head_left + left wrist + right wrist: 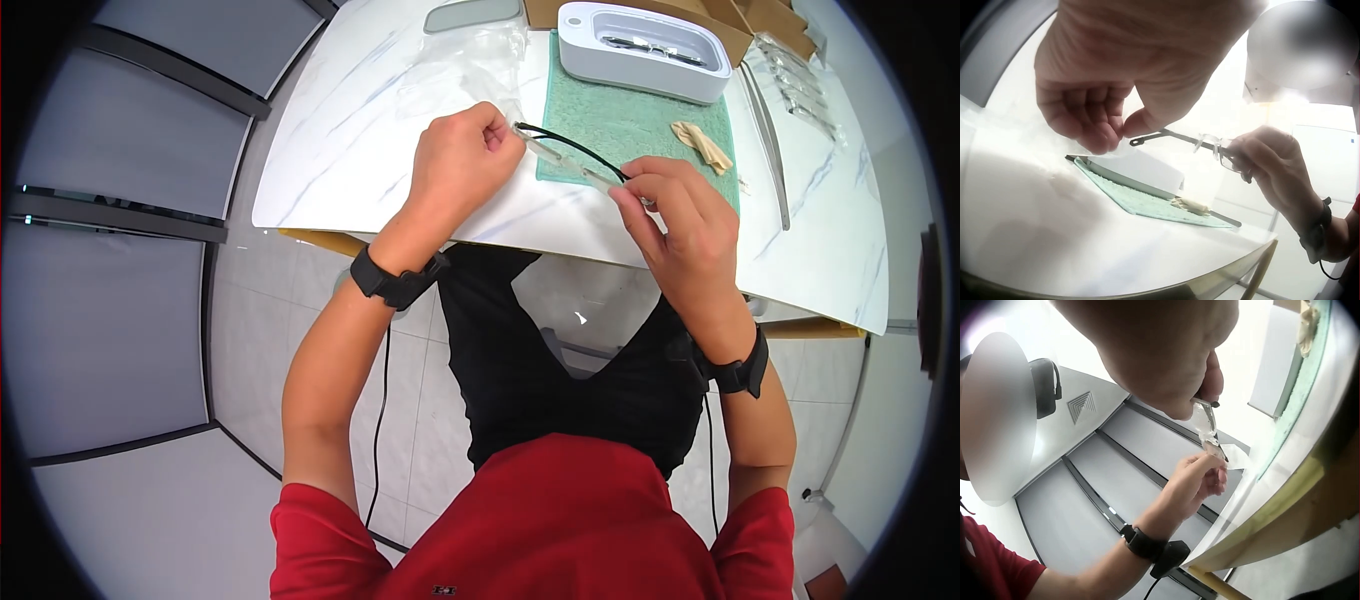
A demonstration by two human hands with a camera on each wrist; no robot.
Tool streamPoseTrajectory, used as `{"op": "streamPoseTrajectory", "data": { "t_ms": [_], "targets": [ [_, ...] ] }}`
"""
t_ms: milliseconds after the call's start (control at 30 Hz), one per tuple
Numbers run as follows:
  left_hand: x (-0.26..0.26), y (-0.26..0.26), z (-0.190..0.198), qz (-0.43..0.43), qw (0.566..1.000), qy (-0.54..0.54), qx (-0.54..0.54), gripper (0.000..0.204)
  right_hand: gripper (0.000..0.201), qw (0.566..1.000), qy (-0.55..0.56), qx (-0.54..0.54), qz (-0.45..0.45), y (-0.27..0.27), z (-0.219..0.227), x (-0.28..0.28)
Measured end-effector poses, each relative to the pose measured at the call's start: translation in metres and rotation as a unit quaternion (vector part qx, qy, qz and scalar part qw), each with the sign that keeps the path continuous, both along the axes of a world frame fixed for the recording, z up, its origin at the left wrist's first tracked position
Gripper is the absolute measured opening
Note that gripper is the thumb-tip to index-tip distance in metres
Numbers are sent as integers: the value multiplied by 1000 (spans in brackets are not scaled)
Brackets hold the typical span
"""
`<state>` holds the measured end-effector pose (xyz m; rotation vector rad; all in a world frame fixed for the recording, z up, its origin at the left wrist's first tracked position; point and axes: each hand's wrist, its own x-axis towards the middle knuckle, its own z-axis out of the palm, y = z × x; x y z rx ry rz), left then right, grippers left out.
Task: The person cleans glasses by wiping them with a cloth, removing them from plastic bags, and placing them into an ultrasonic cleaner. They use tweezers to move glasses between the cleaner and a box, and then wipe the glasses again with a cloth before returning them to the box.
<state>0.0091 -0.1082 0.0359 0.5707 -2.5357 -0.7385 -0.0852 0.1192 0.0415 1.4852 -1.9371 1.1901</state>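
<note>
My right hand (685, 215) pinches one end of a pair of eyeglasses (575, 148) with thin black arms and clear lenses. They are up in front of me, over the table's near part. My left hand (460, 160) has its fingers curled in, thumb and forefinger at the other end of the eyeglasses. In the left wrist view the black tip (1137, 142) shows right beside the thumb, and the clear nose pads (1209, 142) face the camera. The right wrist view shows both hands close together along the frame. A crumpled clear plastic bag (440, 85) lies just beyond the left hand.
A white ultrasonic cleaner (570, 55) with a dark-framed item in its basin stands on a green towel (640, 125). On the towel lies a beige cloth (702, 147). To the right are a long metal strip (768, 145) and several packets (795, 85). A grey case (472, 14) and a cardboard box (705, 22) stand behind.
</note>
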Motion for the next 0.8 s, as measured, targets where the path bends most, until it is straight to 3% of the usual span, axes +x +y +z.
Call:
{"op": "streamPoseTrajectory", "data": {
  "t_ms": [100,267,333,433,533,800],
  "targets": [
    [-3,1,-9,-19,996,37,-79,12,18,1000,-25,15,-6,-3,2,-3],
    [-6,25,-7,-36,989,113,-86,13,13,997,-79,20,11,-28,3,-5],
    [-7,34,-4,-43,992,81,-87,13,11,982,-185,31,21,-43,-7,-9],
    [-2,37,5,-41,993,85,-66,13,8,976,-204,59,56,-46,-12,-17],
    [2,35,6,-40,995,76,-42,14,9,927,-348,43,130,-38,-20,-22],
    [-2,58,9,-87,988,119,-39,18,10,894,-416,61,155,-33,-38,-48]
  ]
}}
